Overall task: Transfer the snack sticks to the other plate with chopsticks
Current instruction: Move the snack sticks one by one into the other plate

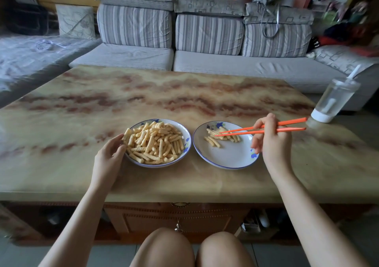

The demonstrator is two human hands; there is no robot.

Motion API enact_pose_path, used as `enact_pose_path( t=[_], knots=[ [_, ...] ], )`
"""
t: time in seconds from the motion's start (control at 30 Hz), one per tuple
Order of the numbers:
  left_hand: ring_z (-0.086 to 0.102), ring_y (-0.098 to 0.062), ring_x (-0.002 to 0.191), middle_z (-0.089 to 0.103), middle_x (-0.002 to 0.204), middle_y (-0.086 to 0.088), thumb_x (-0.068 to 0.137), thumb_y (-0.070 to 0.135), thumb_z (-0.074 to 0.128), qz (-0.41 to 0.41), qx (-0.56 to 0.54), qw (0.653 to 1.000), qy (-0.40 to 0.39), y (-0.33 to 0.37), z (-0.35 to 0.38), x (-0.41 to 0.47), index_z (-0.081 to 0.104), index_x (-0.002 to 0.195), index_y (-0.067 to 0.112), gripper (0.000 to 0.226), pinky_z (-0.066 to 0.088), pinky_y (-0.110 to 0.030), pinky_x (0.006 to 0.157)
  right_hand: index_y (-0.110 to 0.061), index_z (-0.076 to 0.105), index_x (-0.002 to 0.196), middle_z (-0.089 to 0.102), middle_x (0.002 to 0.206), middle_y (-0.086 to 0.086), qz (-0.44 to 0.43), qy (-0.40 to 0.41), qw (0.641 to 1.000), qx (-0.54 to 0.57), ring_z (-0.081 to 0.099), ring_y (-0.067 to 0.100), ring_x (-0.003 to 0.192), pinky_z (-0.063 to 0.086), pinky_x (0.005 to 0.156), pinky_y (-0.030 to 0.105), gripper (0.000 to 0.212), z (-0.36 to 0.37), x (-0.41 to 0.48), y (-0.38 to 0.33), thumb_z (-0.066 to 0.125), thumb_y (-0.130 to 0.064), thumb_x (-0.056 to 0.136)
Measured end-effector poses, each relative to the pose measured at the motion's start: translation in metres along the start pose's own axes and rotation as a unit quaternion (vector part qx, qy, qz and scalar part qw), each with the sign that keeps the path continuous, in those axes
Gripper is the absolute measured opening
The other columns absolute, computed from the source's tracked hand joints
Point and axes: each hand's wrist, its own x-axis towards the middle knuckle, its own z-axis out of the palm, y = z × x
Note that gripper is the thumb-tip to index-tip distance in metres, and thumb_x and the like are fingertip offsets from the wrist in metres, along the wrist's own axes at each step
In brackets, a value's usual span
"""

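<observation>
On the marbled desk (184, 94), toward its 6 o'clock edge, two blue-rimmed plates stand just beside each other. The heaped plate (184, 132) carries most of the snack sticks (155, 141). The second plate (231, 154), at its 3 o'clock, carries only a small cluster of them at its 11 o'clock part. The left hand (111, 154) holds the heaped plate at 9 o'clock, its fingers (118, 142) curled against the rim. The right hand (272, 141) grips a pair of orange chopsticks (256, 130). Their tips are slightly parted over the small cluster, and whether they pinch a stick cannot be told. A clear tumbler (334, 100) with a straw stands at the desk's 3 o'clock edge, and a striped sofa (205, 61) lies at 12 o'clock.
</observation>
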Motion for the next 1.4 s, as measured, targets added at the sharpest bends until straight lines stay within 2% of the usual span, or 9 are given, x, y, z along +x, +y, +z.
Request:
enact_pose_path(
  t=[0.13,0.3,0.53,0.77,0.93,1.07,1.2,1.4],
  knots=[
    [0.054,-0.008,0.108,0.064,0.120,-0.001,0.092,0.011,0.054,0.006,0.003,1.000,0.000,0.001,0.000,0.000,0.061,0.126,0.016,0.035,0.037,-0.022,0.091,-0.008,0.054,0.068,0.047,0.037,0.007,-0.022,-0.018,1.000,0.014,0.039,0.025,0.034,0.032,0.036,0.025,0.045,0.006,-0.002,-0.007,0.033,-0.027,0.104],
    [0.055,-0.007,0.107,0.064,0.120,0.000,0.092,0.012,0.054,0.003,0.000,1.000,-0.001,0.001,0.000,0.000,0.061,0.125,0.017,0.034,0.038,-0.021,0.090,-0.006,0.052,0.069,0.045,0.037,0.008,-0.018,-0.035,0.998,0.058,0.038,0.017,0.030,0.029,0.035,0.018,0.044,0.025,-0.008,-0.017,0.032,-0.023,0.104],
    [0.054,-0.008,0.108,0.064,0.121,0.000,0.092,0.011,0.053,0.004,0.004,1.000,-0.001,0.000,-0.001,0.000,0.061,0.125,0.016,0.035,0.037,-0.020,0.089,-0.012,0.055,0.067,0.045,0.034,0.003,-0.017,-0.131,0.990,0.045,0.037,0.016,0.029,0.029,0.034,0.020,0.048,0.059,-0.016,-0.013,0.030,-0.029,0.104],
    [0.054,-0.003,0.104,0.064,0.117,0.004,0.092,0.011,0.054,-0.001,-0.006,1.000,0.001,0.003,0.000,-0.001,0.061,0.125,0.017,0.034,0.036,-0.011,0.082,-0.014,0.056,0.067,0.044,0.038,0.009,-0.007,-0.151,0.988,0.033,0.035,0.018,0.032,0.028,0.035,0.021,0.048,0.073,-0.020,-0.015,0.031,-0.028,0.105],
    [0.054,-0.004,0.104,0.064,0.117,0.003,0.092,0.010,0.054,0.000,-0.006,1.000,0.003,0.002,0.000,0.000,0.062,0.124,0.016,0.034,0.036,-0.013,0.084,-0.012,0.056,0.067,0.045,0.040,0.012,0.011,-0.164,0.986,0.018,0.036,0.019,0.033,0.029,0.036,0.022,0.048,0.082,-0.019,-0.012,0.031,-0.029,0.104],
    [0.054,-0.004,0.105,0.064,0.117,0.003,0.092,0.010,0.054,0.004,-0.005,1.000,0.000,0.003,0.000,0.000,0.061,0.124,0.017,0.034,0.036,-0.015,0.085,-0.012,0.053,0.067,0.046,0.038,0.007,0.032,-0.152,0.988,0.021,0.037,0.019,0.035,0.031,0.037,0.022,0.048,0.082,-0.019,-0.008,0.031,-0.032,0.104],
    [0.054,-0.004,0.104,0.064,0.117,0.003,0.092,0.011,0.054,0.000,-0.007,1.000,-0.001,0.001,0.000,0.000,0.061,0.125,0.017,0.034,0.036,-0.012,0.083,-0.010,0.050,0.067,0.045,0.037,0.008,0.016,-0.116,0.992,0.045,0.037,0.020,0.032,0.030,0.036,0.023,0.048,0.079,-0.021,-0.006,0.030,-0.032,0.104],
    [0.054,-0.005,0.105,0.064,0.118,0.003,0.092,0.012,0.054,-0.003,-0.008,1.000,0.000,0.001,0.000,0.000,0.061,0.126,0.017,0.035,0.036,-0.017,0.085,-0.012,0.049,0.065,0.043,0.038,0.009,0.003,-0.079,0.994,0.075,0.039,0.021,0.032,0.030,0.036,0.021,0.048,0.068,-0.017,-0.011,0.031,-0.032,0.105]
  ],
)
